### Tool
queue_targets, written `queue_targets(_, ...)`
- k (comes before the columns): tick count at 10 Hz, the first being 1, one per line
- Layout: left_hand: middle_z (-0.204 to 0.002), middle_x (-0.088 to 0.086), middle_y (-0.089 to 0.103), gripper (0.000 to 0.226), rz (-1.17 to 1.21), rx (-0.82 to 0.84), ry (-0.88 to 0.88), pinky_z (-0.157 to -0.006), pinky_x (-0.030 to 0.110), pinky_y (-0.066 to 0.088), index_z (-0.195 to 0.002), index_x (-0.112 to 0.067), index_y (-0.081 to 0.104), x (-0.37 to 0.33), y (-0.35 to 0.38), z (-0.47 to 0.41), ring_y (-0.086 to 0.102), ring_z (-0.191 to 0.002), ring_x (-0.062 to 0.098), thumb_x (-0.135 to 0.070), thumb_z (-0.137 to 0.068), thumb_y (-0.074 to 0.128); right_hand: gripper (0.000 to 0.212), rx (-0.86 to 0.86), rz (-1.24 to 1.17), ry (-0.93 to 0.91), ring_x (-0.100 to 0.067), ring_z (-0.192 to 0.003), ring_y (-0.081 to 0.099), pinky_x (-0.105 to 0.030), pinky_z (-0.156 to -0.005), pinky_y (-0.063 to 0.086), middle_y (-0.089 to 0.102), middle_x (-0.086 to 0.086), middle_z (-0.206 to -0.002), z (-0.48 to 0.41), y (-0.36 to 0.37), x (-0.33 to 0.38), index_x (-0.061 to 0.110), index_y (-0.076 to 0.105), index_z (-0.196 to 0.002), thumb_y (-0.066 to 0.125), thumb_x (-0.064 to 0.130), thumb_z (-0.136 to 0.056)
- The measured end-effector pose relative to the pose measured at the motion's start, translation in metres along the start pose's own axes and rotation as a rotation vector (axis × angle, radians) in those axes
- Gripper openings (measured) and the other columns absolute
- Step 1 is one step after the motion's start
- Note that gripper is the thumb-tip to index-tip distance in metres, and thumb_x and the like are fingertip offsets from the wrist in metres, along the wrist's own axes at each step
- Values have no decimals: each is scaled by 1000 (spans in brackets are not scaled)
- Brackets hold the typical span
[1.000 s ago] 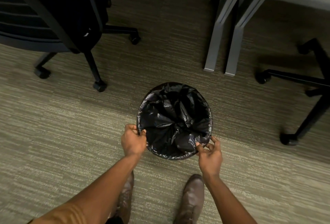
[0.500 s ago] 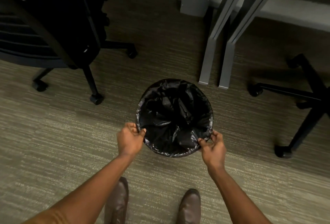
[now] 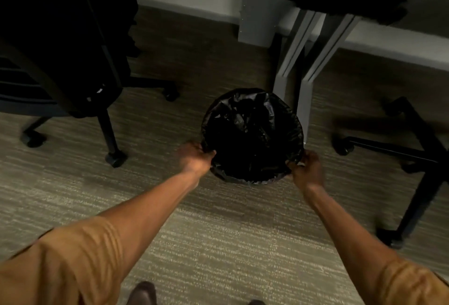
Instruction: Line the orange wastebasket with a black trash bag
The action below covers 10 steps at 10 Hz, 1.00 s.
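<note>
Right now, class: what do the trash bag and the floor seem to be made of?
Trash bag: thin black plastic film, seemingly, glossy; it crinkles and catches highlights. Floor: likely low-pile carpet, matte, with streaky woven-looking lines.

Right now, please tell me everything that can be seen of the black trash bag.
The glossy, crinkled black plastic trash bag fills a round wastebasket on the striped carpet, beside grey desk legs. Its edge is folded over the whole rim, hiding the basket's colour; its middle sags inward in loose folds. The left hand and right hand each pinch its near rim.
</note>
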<state>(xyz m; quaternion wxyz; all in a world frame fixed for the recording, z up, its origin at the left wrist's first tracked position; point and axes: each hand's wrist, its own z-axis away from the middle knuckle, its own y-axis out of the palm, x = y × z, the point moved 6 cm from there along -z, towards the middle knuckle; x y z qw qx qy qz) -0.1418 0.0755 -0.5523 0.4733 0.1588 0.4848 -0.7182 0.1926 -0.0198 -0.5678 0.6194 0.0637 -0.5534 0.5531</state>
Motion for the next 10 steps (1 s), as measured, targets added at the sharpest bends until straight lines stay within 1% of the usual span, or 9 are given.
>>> queue_targets(1,-92,16,78,42,34,-4,-14,-82,49,67,-73,-21,55,0,22,-11,79,-93,34,-26,-82,96,36,26,40,-34,-24,-96,69,-31,-79,57,71,-8,-112,-14,-6,6,0,60,-123,77,1,-91)
queue_targets(2,-96,13,80,37,43,-3,-25,-83,48,68,-82,-16,62,4,39,-16,79,-90,30,-27,-81,97,36,52,32,-45,-26,-99,70,-24,-68,51,70,-7,-109,-32,-7,0,-3,60,-125,76,-1,-92)
queue_targets(3,-88,15,81,39,94,18,-23,-77,56,70,-74,-18,61,10,52,-25,83,-85,33,-30,-73,98,43,66,35,-27,-27,-106,67,-30,-75,52,69,-8,-113,-48,-8,-8,-3,59,-131,77,1,-92)
queue_targets(4,-89,17,81,31,82,19,-37,-74,50,70,-77,-17,63,6,54,-23,82,-84,34,-28,-75,92,48,73,9,11,-34,-114,71,-48,-93,61,70,-10,-120,-55,-8,-13,3,57,-133,78,2,-90)
queue_targets(5,-96,14,83,12,41,60,-32,-50,27,54,-93,-4,75,4,59,-17,79,-80,27,-16,-91,80,48,86,14,-18,-32,-111,73,-56,-94,62,74,-8,-120,-53,-7,-15,12,58,-128,81,11,-86)
queue_targets(6,-101,12,78,18,71,80,-62,-48,25,40,-110,-2,72,10,67,-18,69,-79,23,-16,-99,70,53,105,-7,-37,-34,-110,73,-60,-94,61,72,-1,-114,-53,-2,-18,14,53,-136,80,14,-90)
queue_targets(7,-97,11,74,16,96,116,-86,-52,27,40,-112,0,70,10,73,-15,66,-79,24,-11,-101,65,54,129,8,-60,-37,-115,71,-62,-96,59,68,2,-112,-50,1,-14,12,48,-142,77,16,-96)
queue_targets(9,-116,17,77,25,132,151,-98,-59,31,46,-124,-4,67,11,74,-19,71,-94,30,-16,-101,65,58,164,-30,-56,-38,-118,71,-65,-95,60,70,-5,-125,-56,6,-23,25,45,-144,72,29,-92)
queue_targets(10,-122,15,79,42,138,135,-114,-64,32,49,-126,-6,68,5,70,-18,75,-104,34,-40,-102,74,57,136,-71,-53,-37,-117,73,-63,-96,60,71,-6,-124,-53,5,-21,21,45,-148,72,25,-98)
